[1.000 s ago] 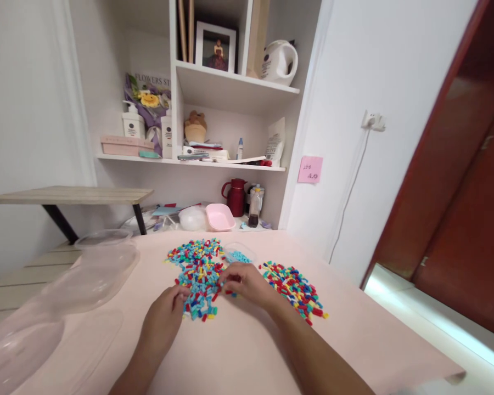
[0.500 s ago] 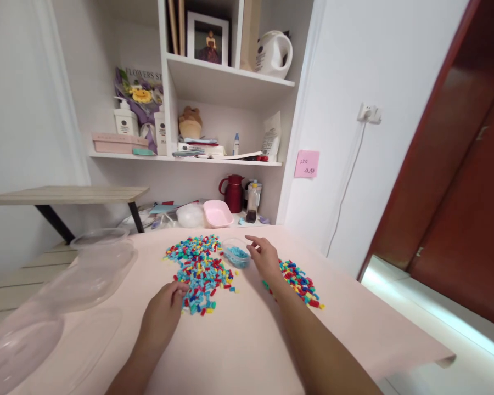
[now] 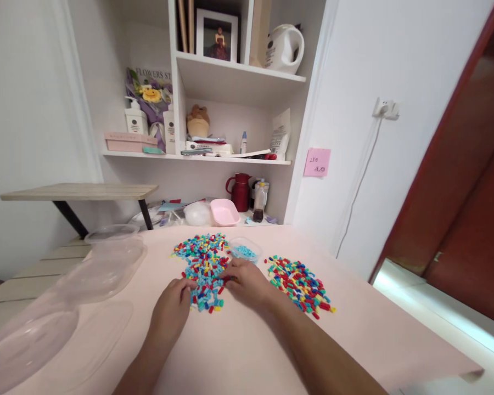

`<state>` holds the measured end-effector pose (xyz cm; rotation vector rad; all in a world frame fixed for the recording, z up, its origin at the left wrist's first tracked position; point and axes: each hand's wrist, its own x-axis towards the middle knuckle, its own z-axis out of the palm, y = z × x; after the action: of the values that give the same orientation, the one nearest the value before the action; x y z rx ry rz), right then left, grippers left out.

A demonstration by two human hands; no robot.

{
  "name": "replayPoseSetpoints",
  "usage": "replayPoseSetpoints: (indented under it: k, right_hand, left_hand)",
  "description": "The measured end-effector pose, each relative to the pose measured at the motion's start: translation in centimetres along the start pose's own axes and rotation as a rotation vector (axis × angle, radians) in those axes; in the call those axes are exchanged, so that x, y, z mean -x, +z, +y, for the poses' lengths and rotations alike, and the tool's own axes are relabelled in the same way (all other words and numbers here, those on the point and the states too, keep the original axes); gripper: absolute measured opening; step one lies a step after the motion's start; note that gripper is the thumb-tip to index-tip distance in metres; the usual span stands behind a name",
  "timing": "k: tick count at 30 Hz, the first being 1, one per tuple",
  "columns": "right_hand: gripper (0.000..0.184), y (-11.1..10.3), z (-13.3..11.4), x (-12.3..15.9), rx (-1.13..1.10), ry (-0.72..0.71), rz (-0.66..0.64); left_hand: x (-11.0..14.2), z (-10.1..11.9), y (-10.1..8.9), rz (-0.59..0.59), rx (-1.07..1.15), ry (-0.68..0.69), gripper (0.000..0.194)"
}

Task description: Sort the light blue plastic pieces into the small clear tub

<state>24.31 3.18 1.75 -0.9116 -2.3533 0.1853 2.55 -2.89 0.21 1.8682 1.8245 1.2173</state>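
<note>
Small colourful plastic bricks lie in a long pile (image 3: 206, 266) on the pink-covered table. At the pile's left front edge is my left hand (image 3: 170, 304), its thumb and fingers drawn together; whatever lies between them is hidden. My right hand (image 3: 249, 282) reaches into the pile's right side with bent fingers closing at the bricks, and its fingertips are partly hidden. Just behind it stands a clear plastic container (image 3: 257, 247) with light blue bricks (image 3: 244, 252) in it. A second pile of mixed bricks (image 3: 298, 282) spreads to the right of my right forearm.
Clear plastic containers and lids (image 3: 102, 269) line the table's left side. At the back are a pink basin (image 3: 225, 212), a red jug (image 3: 241, 192) and a bottle of dark liquid (image 3: 259, 203). Shelves (image 3: 239, 71) rise behind; a wooden bench (image 3: 82, 191) stands left.
My right hand has moved left and nearer, from beside the clear container to the mixed pile, its fingers now bent down. My left hand stays at the pile's edge. The view has shifted slightly.
</note>
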Motion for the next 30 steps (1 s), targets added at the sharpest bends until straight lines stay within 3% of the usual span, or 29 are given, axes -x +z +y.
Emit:
replayPoseSetpoints:
  k: [6,13,19,23,30]
  right_hand:
    - [0.014,-0.8,0.7,0.3,0.019,0.007,-0.064]
    - [0.023,-0.8,-0.1,0.3,-0.030,-0.031,0.041]
    - [0.021,0.9,-0.2,0.1,0.036,-0.071,-0.021]
    - [0.016,-0.1,-0.2,0.1,-0.027,-0.012,0.004]
    - [0.020,-2.1,0.6,0.7,-0.182,0.011,-0.184]
  left_hand:
    - [0.0,-0.2,0.1,-0.011,0.010,-0.001,0.027]
    - [-0.1,-0.2,0.2,-0.037,-0.008,-0.011,0.028]
    - [-0.1,0.1,0.1,-0.039,-0.007,-0.024,0.028]
    - [0.0,0.1,0.0,-0.028,0.002,-0.039,0.027]
    - [-0.1,0.0,0.0,-0.039,0.005,-0.043,0.027]
